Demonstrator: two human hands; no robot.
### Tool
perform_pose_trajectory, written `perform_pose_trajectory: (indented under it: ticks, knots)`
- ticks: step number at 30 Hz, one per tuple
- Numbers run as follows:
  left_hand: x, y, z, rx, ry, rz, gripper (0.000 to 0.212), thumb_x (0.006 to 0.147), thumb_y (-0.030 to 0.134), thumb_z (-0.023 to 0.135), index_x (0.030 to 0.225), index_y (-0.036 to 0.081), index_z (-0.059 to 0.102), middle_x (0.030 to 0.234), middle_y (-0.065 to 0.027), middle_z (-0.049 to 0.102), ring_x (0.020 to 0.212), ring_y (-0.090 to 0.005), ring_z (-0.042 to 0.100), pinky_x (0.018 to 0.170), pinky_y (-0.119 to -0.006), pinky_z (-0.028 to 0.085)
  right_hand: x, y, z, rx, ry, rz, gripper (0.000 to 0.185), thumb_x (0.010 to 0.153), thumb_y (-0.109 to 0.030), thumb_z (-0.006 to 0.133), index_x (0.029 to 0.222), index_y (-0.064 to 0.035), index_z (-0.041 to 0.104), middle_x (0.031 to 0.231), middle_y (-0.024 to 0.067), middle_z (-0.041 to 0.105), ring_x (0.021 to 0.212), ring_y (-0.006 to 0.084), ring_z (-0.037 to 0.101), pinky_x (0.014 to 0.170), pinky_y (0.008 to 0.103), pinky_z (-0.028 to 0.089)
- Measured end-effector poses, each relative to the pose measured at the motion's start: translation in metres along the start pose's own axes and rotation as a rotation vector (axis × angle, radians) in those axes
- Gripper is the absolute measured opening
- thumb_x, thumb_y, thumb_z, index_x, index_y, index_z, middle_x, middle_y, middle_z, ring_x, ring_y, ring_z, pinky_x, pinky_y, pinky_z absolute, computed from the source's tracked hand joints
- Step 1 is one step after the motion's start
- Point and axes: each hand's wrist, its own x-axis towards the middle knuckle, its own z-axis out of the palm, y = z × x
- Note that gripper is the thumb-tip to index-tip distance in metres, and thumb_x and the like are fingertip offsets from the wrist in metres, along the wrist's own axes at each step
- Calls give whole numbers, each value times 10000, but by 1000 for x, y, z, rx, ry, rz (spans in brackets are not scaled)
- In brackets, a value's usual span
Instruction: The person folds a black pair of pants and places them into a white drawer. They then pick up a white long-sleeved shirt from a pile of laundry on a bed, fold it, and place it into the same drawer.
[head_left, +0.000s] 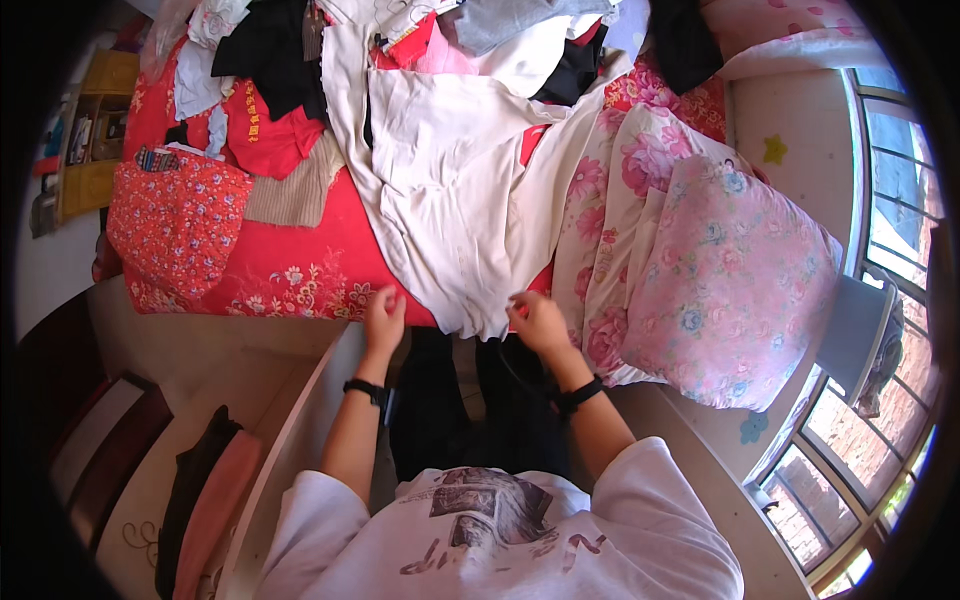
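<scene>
A cream long-sleeved knit garment (450, 165) lies spread and wrinkled over the bed, its narrow gathered end hanging at the bed's front edge. My left hand (385, 319) is just left of that end, fingers curled above the red floral bedding (300, 277); I see nothing in it. My right hand (540, 321) hovers at the garment's right side, fingers bent. Whether those fingertips touch the fabric is not clear. Both wrists carry black bands.
Mixed clothes (274, 60) pile up at the back. A red floral cloth bundle (180, 217) and a tan ribbed knit piece (289, 195) lie left. A pink floral pillow (731, 292) rests right, beside a barred window (892, 180). A wooden panel (285, 442) stands at my left.
</scene>
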Motion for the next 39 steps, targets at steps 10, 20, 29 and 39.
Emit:
perform_pose_trajectory:
  ticks: [10, 20, 29, 39]
  knots:
    - [45, 9, 73, 67, 249, -139, 595, 672, 205, 850, 1123, -6, 524, 1094, -163, 574, 977, -264, 577, 843, -346, 477, 97, 76, 41, -45, 323, 485, 693, 679, -407, 783, 1121, 82, 567, 1037, 254, 651, 999, 349, 639, 870, 382, 496]
    - [-17, -18, 48, -988, -155, -781, 364, 898, 109, 627, 1234, 5, 537, 1158, -115, 627, 1035, -248, 617, 840, -411, 523, 67, 86, 80, 1002, 64, 620, 370, 826, -136, 707, 1095, 66, 552, 958, 130, 646, 809, 220, 660, 687, 353, 549]
    - [-60, -73, 14, 0, -87, -372, 510, 709, 210, 835, 1107, 10, 589, 909, -58, 578, 771, -144, 544, 698, -292, 473, -47, 107, 76, 504, -143, 788, 461, 752, -280, 776, 1099, -27, 610, 912, 90, 684, 835, 266, 678, 683, 387, 540]
    - [157, 2, 21, 157, 290, 160, 666, 761, 284, 768, 1265, -38, 476, 1222, -233, 546, 1155, -362, 513, 986, -425, 406, 157, 68, -9, 53, 598, 193, 488, 776, -335, 705, 1094, 4, 559, 1000, 214, 646, 972, 357, 633, 830, 415, 489]
